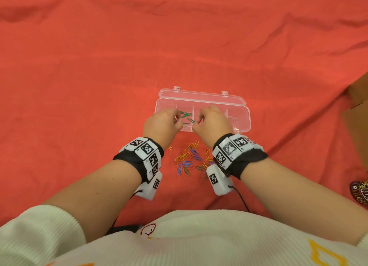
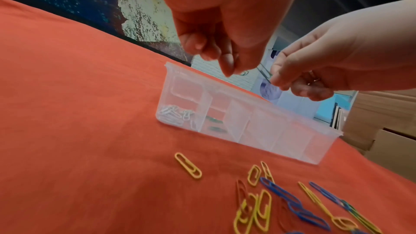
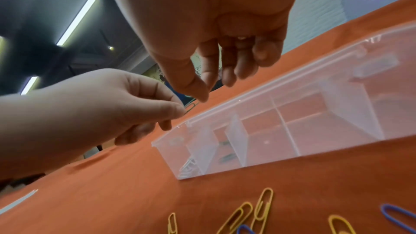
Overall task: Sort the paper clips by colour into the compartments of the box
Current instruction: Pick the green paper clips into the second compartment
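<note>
White clips (image 2: pixel 175 115) in box (image 2: pixel 281 141): wrist views only.

Loose clips (image 1: pixel 191 160) lie before the box (image 1: pixel 242 114), on the cloth (image 1: pixel 99 86).

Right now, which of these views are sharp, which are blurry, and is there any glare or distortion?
Head view: evenly lit and fairly sharp, wide-angle bending at the edges; the clear box is low in contrast against the red cloth. Left wrist view: the near paper clips are soft, the background is blotchy. Right wrist view: bright ceiling lights overexpose, the box lines slant strongly.
</note>
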